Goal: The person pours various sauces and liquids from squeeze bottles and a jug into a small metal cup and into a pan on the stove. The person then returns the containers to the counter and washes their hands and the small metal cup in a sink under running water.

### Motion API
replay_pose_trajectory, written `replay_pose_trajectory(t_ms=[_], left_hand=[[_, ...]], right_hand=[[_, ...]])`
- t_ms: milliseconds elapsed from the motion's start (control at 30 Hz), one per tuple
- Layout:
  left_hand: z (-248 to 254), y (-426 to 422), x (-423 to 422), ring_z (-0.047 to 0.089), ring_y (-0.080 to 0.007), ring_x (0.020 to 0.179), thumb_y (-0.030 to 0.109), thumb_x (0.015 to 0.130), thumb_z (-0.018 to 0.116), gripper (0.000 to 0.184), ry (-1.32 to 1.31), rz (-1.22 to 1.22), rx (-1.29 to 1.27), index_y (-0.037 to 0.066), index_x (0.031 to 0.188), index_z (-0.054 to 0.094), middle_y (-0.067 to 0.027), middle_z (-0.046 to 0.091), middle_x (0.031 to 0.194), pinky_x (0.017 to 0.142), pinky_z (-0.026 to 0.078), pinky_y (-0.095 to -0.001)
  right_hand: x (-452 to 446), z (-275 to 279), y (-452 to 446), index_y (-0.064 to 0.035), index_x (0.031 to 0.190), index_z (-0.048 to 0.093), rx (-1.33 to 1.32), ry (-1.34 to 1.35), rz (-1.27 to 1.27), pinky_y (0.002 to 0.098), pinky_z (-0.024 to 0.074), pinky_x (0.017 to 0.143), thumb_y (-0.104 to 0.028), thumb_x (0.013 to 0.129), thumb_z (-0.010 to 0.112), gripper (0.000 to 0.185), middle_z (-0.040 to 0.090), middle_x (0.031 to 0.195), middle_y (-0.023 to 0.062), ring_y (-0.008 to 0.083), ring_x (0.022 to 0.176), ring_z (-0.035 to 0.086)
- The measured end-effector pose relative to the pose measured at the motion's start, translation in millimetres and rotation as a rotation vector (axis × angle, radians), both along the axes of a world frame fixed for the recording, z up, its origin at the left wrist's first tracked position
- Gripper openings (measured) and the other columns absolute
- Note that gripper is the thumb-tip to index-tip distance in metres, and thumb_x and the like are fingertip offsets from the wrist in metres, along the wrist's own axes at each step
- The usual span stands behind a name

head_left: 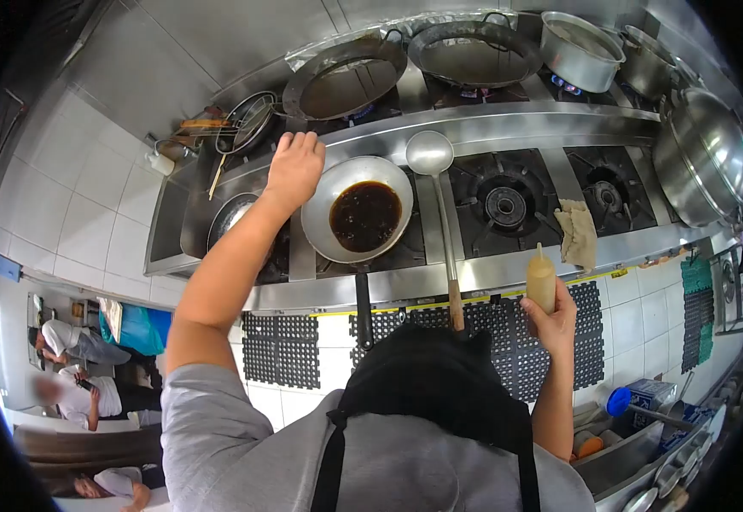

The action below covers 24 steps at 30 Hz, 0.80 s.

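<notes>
My left hand is raised at the upper left of a frying pan, its back toward me and its fingers curled. Whatever those fingers may hold is hidden. Dark brown liquid lies in the pan, and the black handle points toward me. In my right hand is a squeeze bottle with pale yellowish contents, held nozzle up at the stove's front edge. A long ladle rests between pan and burner, bowl away from me.
Large dark pans and a steel pot stand on the back burners, some flames lit. A folded cloth lies near the right burner. Big metal bowls lean at right. Other people are at far left.
</notes>
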<state>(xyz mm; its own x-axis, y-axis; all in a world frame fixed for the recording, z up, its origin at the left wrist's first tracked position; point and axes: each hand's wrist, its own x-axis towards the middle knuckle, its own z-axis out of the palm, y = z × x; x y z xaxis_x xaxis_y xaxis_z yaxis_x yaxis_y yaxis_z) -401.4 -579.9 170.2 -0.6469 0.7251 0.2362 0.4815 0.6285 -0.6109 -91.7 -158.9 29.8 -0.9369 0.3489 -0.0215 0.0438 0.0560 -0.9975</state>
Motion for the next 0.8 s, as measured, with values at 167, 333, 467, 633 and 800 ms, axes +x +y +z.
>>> replay_pose_trajectory(t_ms=[167, 333, 467, 633, 800], left_hand=[[-70, -19, 6, 0.06, -0.0296, 0.112, 0.015, 0.067, 0.081, 0.042, 0.041, 0.147, 0.727, 0.007, 0.105, 0.067, -0.0105, 0.063, 0.11, 0.101, 0.04, -0.0472], [-156, -44, 17, 0.058, -0.03, 0.124, 0.024, 0.07, 0.082, 0.05, -0.447, 0.358, 0.573, 0.006, 0.115, 0.07, -0.014, 0.063, 0.122, 0.104, 0.038, -0.0508], [-136, -55, 5, 0.065, -0.0326, 0.114, 0.03, 0.064, 0.087, 0.064, -0.524, 0.402, 1.006, 0.008, 0.122, 0.071, -0.0147, 0.07, 0.12, 0.103, 0.04, -0.0497], [-100, -65, 8, 0.066, -0.0239, 0.111, 0.021, 0.071, 0.093, 0.07, -0.819, 0.187, 1.61, -0.004, 0.129, 0.062, -0.0148, 0.07, 0.12, 0.102, 0.048, -0.0371], [-107, -75, 29, 0.062, -0.0179, 0.115, 0.008, 0.076, 0.091, 0.067, -0.825, 0.055, 1.694, -0.006, 0.133, 0.057, -0.011, 0.067, 0.124, 0.102, 0.047, -0.0304]], right_hand=[[39, 24, -57, 0.0012, 0.138, 0.059, 0.196, 0.019, -0.094, 0.0296, 0.0524, 0.089, -0.001, 0.083, 0.083, 0.061, 0.07, 0.117, 0.0073, 0.0138, 0.102, 0.064], [101, 27, -118, 0.0006, 0.138, 0.059, -0.011, -0.071, -0.176, 0.0293, 0.0524, 0.089, 0.0, 0.082, 0.084, 0.062, 0.071, 0.115, 0.0065, 0.0127, 0.101, 0.064], [159, 23, -150, 0.0011, 0.138, 0.058, 0.002, -0.077, -0.244, 0.0275, 0.052, 0.086, 0.001, 0.082, 0.084, 0.062, 0.07, 0.113, 0.0045, 0.0123, 0.098, 0.064], [197, 8, -171, -0.0007, 0.134, 0.059, -0.099, -0.02, -0.341, 0.0275, 0.0525, 0.085, -0.001, 0.083, 0.083, 0.057, 0.07, 0.112, 0.0043, 0.0128, 0.099, 0.065], [204, -2, -182, -0.0041, 0.141, 0.047, -0.162, 0.015, -0.387, 0.0347, 0.0543, 0.096, 0.002, 0.086, 0.079, 0.063, 0.067, 0.128, 0.0112, 0.0193, 0.113, 0.066]])
